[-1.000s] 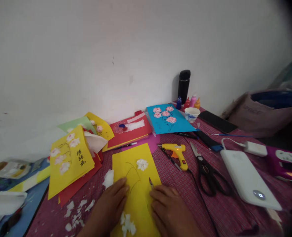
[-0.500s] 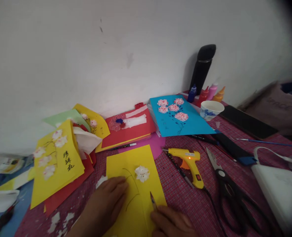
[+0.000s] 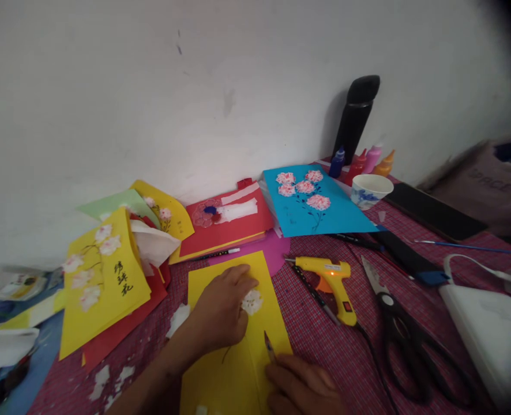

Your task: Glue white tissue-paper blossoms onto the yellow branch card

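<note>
A yellow card (image 3: pixel 221 369) lies before me with thin dark curved stems drawn on it. A white paper flower (image 3: pixel 252 301) sits on its upper right part. My left hand (image 3: pixel 227 305) is over the card, fingers stretched out, its fingertips touching or just beside the flower's left edge; it covers most of the drawn stems. Low on the card's right side, my right hand (image 3: pixel 303 383) is closed on a slim pencil (image 3: pixel 269 347), its pointed dark tip facing away from me. Whether that tip touches the card I cannot tell.
A yellow glue gun (image 3: pixel 335 282) with a lit light lies right of the card, beside black-handled scissors (image 3: pixel 405 334). Finished flower cards (image 3: pixel 104 288) stack at left. Behind are a blue flower card (image 3: pixel 324 213), a bowl (image 3: pixel 370 190), paint bottles (image 3: pixel 357 164) and a black flask (image 3: pixel 354 121).
My left hand has moved up and right across the yellow card, from beside the drawn stems to the paper flower. My right hand keeps the pencil in nearly the same place.
</note>
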`<state>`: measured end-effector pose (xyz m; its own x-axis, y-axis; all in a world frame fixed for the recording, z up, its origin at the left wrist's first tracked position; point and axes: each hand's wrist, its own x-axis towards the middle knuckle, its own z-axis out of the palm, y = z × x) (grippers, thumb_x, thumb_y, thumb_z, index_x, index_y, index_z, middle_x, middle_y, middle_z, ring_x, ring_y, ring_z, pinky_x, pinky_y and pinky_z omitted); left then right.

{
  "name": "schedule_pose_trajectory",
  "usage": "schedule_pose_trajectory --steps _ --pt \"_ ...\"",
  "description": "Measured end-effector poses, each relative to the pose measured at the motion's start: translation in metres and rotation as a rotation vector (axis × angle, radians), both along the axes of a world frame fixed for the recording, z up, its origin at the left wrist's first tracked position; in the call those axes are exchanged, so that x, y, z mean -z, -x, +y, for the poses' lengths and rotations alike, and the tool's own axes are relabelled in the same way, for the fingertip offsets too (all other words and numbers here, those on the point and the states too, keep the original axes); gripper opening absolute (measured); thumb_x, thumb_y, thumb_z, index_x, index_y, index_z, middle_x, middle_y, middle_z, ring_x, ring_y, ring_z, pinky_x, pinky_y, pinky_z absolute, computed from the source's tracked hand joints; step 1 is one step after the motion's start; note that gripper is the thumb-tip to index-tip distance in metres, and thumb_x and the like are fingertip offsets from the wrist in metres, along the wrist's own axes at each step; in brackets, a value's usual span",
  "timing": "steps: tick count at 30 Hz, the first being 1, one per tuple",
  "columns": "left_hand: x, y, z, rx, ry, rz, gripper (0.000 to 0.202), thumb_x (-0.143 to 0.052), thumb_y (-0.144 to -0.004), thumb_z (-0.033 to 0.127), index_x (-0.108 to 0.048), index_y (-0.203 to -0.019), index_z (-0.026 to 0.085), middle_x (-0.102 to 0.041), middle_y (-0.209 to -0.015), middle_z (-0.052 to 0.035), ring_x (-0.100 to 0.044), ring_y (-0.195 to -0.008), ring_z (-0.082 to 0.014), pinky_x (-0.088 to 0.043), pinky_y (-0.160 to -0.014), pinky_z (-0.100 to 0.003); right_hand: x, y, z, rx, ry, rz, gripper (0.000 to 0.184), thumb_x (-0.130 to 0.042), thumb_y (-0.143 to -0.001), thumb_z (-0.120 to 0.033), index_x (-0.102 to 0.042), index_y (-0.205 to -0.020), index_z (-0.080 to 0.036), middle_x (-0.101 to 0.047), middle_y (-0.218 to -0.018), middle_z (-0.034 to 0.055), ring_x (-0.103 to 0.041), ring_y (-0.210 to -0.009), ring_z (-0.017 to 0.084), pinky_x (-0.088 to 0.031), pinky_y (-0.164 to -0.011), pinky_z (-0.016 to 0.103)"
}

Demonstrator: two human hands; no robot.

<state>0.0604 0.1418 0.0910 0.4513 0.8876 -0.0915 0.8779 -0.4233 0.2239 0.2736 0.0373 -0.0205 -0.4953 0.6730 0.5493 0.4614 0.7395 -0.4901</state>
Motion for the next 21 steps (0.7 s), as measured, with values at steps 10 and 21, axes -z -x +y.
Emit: schedule_pose_trajectory --steps 10,21 --pt "-0.0036 -0.0051 0.0029 -0.001 0.044 0.033 0.047 -0.055 -0.067 0.012 -0.061 -0.113 0.021 -0.047 -0.144 -0.0122 -0.046 -0.13 -0.0315 -0.039 -0.108 -0.049 0.0076 0.0033 -0.0044 0.018 0.013 0.015 0.021 -0.051 -0.099 -0.03 -0.068 -0.088 -0.029 -0.073 -0.114 -0.0078 -0.063 -0.108 0.015 -0.047 -0.081 0.026" --pt "-0.0004 -0.0007 0.0035 -0.009 0.037 -0.018 0.041 -0.054 -0.067 0.01 -0.062 -0.105 0.021 -0.051 -0.141 -0.0112 -0.047 -0.13 -0.0308 -0.04 -0.108 -0.048 0.0063 0.0037 -0.004 0.032 0.007 0.007 0.027 -0.047 -0.101 -0.035 -0.068 -0.084 -0.03 -0.075 -0.109 -0.0083 -0.064 -0.106 0.014 -0.048 -0.079 0.024"
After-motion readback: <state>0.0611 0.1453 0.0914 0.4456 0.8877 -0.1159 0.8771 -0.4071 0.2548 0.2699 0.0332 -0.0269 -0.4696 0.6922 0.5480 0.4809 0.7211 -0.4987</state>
